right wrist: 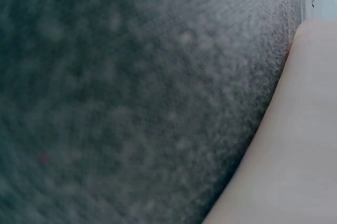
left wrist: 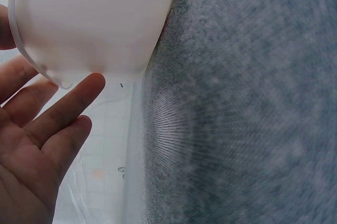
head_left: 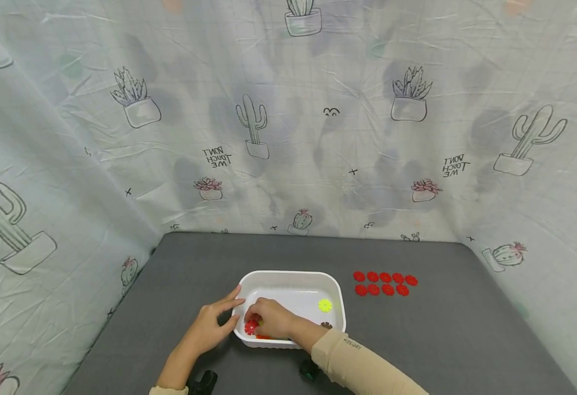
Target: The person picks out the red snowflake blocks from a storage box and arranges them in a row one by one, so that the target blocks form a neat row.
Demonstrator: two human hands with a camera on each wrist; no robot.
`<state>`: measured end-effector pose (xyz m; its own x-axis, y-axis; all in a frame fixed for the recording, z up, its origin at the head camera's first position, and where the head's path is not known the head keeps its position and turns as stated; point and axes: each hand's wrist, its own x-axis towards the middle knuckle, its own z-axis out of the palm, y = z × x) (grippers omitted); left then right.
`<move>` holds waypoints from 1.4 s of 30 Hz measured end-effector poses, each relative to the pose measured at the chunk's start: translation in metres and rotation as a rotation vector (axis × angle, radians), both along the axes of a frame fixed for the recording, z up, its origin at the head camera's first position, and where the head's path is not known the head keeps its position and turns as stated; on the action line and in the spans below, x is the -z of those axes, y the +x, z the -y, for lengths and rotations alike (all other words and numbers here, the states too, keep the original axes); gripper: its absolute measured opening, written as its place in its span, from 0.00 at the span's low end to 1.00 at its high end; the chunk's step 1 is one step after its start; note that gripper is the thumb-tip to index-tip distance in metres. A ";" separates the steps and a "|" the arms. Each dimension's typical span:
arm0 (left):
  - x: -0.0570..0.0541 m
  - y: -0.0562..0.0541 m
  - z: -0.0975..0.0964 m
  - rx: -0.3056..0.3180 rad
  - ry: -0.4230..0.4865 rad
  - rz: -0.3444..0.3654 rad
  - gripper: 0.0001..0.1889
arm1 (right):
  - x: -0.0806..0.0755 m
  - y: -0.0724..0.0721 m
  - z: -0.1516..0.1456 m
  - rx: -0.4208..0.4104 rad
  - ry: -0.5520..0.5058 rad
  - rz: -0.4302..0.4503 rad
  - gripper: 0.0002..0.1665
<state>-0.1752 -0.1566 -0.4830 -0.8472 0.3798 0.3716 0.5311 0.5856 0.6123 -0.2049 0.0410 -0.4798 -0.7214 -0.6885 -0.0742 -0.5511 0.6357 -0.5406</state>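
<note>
A white plastic tray [head_left: 288, 278] sits on the grey tabletop. My left hand [head_left: 214, 323] holds its left end, with some fingers reaching over the rim and others along the outer wall; in the left wrist view two fingers [left wrist: 79, 97] lie fairly straight near that wall. Inside the tray, at the front left corner, my right hand [head_left: 273, 318] has curled fingers pinching a red flower-shaped disc [head_left: 251, 327]. The hand hides part of the pieces beneath it. A yellow-green disc [head_left: 325, 305] and a brown disc [head_left: 326, 325] lie toward the tray's right end. The right wrist view does not show the fingers.
Two rows of several red discs [head_left: 385, 277] lie on the grey tabletop [head_left: 446, 329] right of the tray. A dark object [head_left: 309, 369] is under the right forearm. Printed cloth [head_left: 288, 164] hangs behind and along both sides.
</note>
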 end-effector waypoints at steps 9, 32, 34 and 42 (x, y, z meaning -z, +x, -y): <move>-0.002 0.000 -0.001 0.004 0.007 -0.013 0.19 | 0.002 -0.003 0.000 -0.051 -0.003 -0.067 0.14; -0.003 -0.002 -0.003 -0.001 0.004 0.025 0.19 | -0.004 -0.002 -0.004 0.111 -0.132 0.130 0.14; -0.004 -0.002 -0.003 -0.004 0.003 0.029 0.19 | -0.005 -0.002 -0.004 0.135 -0.145 0.156 0.14; -0.002 0.000 -0.001 -0.011 -0.013 0.004 0.18 | -0.004 -0.002 -0.002 0.163 -0.197 0.187 0.15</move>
<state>-0.1753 -0.1553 -0.4812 -0.8525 0.3758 0.3635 0.5227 0.5992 0.6064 -0.2072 0.0433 -0.4753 -0.8101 -0.5789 -0.0926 -0.3295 0.5803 -0.7447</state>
